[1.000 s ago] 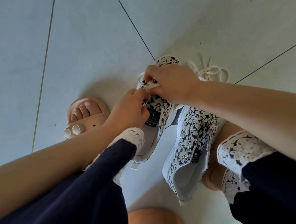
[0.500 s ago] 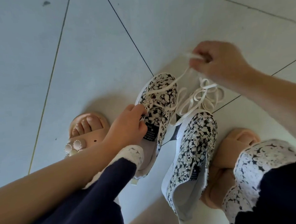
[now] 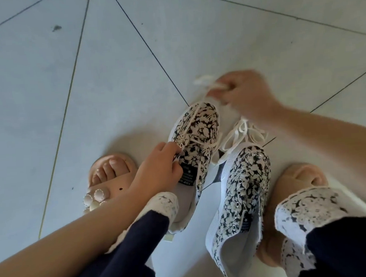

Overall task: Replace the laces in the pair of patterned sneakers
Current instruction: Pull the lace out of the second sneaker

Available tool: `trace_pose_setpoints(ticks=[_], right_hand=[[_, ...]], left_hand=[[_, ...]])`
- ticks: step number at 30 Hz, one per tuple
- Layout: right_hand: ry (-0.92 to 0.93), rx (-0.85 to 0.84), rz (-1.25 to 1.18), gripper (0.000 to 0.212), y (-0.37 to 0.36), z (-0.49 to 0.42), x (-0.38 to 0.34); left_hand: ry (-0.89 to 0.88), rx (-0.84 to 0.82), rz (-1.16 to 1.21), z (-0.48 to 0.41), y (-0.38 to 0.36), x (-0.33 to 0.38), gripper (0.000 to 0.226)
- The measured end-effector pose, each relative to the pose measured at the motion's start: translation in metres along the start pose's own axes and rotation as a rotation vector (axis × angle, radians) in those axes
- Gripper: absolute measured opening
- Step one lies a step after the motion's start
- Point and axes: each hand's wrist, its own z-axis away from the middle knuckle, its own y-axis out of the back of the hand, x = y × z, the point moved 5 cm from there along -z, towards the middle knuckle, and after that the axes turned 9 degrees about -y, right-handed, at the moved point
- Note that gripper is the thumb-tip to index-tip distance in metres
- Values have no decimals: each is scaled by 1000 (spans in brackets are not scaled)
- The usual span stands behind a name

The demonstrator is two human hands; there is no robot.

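- Left hand: at seven o'clock from frame centre, fingers curled and pinching the lace at a near eyelet.
- Right hand: at two o'clock, blurred, closed round the lace's bunched free run, well apart from the left.
- First sneaker: floral canvas, on the tiled floor, mid-frame, toe toward twelve, partly threaded.
- Second sneaker: just beside it at four o'clock, eyelets bare.
- Lace coils: a loose heap at twelve o'clock of the second sneaker's toe. Whether they belong to the held lace cannot be told.
- Handling, judged: the lace is light, limp and prone to tangle, so pinch it near the tip. The sneaker is light, soft and likely to slide on tile, so steady it at the eyelet flap.
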Motion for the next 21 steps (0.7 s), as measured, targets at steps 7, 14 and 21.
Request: trace_pose_setpoints(ticks=[7,14,21], right_hand=[[32,10,157,24,24,4,14],[284,-233,724,24,-80,19,-6],[357,-214,727,18,-75,18,-15]], left_hand=[[-7,-7,-8,-2,-2,3,29],[-2,-29,-39,-3,-4,6,34],[-10,-24,-29,-3,-5,3,32]])
